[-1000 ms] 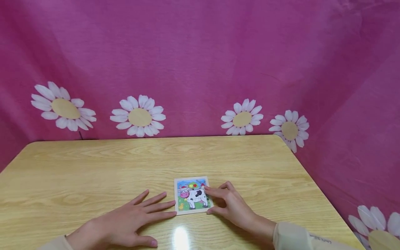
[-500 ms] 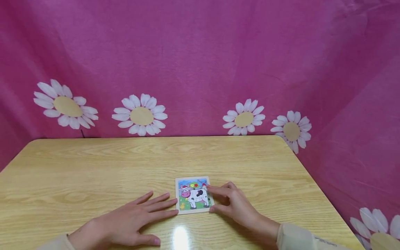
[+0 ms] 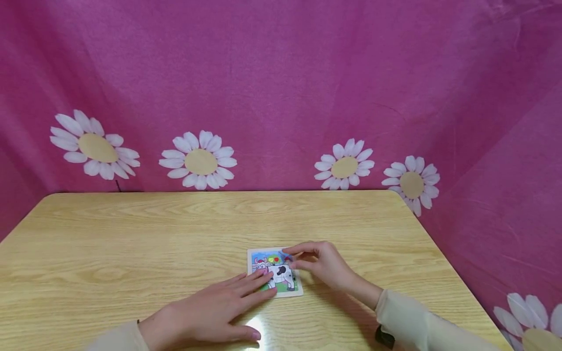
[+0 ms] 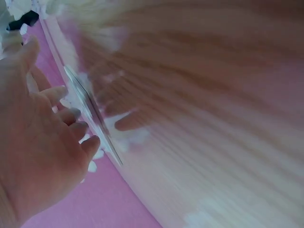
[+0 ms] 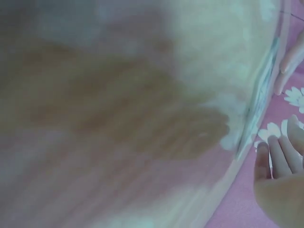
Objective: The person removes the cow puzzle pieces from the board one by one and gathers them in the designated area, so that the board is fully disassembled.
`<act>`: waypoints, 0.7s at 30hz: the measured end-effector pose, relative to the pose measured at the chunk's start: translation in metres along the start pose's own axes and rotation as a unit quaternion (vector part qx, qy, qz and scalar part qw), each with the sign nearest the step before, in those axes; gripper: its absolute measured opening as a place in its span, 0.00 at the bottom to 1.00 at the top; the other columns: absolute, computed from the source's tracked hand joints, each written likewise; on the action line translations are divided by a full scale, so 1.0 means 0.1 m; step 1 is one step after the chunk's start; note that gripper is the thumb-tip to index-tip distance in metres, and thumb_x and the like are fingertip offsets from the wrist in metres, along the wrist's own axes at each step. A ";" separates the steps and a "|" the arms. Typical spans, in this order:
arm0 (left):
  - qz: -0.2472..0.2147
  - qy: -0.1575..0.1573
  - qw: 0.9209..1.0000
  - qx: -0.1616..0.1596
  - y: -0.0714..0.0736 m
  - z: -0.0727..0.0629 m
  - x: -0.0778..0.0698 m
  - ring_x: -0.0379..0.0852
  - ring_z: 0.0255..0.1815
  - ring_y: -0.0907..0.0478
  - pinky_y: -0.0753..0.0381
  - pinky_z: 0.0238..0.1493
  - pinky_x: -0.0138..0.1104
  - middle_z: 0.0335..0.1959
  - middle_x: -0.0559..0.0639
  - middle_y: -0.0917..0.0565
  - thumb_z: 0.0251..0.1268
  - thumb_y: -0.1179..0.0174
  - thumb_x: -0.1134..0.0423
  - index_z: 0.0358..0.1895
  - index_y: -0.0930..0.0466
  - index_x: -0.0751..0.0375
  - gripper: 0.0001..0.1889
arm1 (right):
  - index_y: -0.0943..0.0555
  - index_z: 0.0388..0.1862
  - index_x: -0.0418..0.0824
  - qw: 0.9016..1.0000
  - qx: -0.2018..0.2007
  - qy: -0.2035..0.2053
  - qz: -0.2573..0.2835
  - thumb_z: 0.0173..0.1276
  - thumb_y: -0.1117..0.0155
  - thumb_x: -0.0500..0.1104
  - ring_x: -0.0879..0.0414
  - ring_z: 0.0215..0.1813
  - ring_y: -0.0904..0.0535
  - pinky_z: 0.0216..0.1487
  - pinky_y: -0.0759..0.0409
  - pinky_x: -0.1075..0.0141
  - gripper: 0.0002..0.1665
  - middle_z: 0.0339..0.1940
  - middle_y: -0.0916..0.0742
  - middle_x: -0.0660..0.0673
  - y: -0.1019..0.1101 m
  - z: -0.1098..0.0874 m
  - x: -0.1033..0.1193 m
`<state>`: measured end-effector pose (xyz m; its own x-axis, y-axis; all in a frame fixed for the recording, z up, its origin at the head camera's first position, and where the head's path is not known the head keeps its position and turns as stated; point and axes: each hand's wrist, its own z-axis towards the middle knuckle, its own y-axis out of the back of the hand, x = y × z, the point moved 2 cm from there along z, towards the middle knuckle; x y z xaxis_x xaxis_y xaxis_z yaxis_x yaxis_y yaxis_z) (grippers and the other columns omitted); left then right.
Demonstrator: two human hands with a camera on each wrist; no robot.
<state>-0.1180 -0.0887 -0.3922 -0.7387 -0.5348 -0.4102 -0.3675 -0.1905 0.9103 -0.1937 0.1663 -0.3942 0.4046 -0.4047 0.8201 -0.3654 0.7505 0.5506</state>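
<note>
A square cow picture puzzle (image 3: 283, 271) with a pale wooden rim lies flat on the table. My left hand (image 3: 215, 309) lies across its lower left part, fingers straight, covering some of the cow's head and front legs. Over the upper right corner is my right hand (image 3: 327, 268), index finger and thumb spread apart with the red-roofed part of the picture showing between their tips. From the left wrist, the puzzle (image 4: 95, 116) appears edge-on beside the loosely bent fingers of the left hand (image 4: 45, 137). The right wrist view has the right hand (image 5: 282, 185) close to the puzzle's edge (image 5: 259, 97).
The wooden table (image 3: 145, 229) extends to both sides and behind the puzzle. A pink curtain (image 3: 272, 97) printed with white daisies hangs along its far edge and right side. A bright light reflection (image 3: 259, 325) shows just in front of the puzzle.
My left hand has slid right from the puzzle's left rim onto its picture. The right hand has moved up from the right edge to the upper right corner. The puzzle has barely shifted.
</note>
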 end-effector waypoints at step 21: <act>0.036 0.006 0.999 0.015 -0.06 0.29 -0.06 0.53 0.85 0.54 0.45 0.81 0.44 0.85 0.57 0.51 0.75 0.53 0.30 0.84 0.46 0.51 0.43 | 0.09 0.40 0.34 0.987 0.139 -0.033 -0.072 0.68 0.28 0.34 0.67 0.37 0.15 0.43 0.19 0.75 0.05 0.36 0.07 0.45 -0.21 0.79 0.18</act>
<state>-0.1274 -0.0607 -0.3970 -0.7570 -0.5565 -0.3425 -0.3302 -0.1266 0.9354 -0.2449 0.1023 -0.3790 0.4167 -0.5372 0.7334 -0.5274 0.5143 0.6763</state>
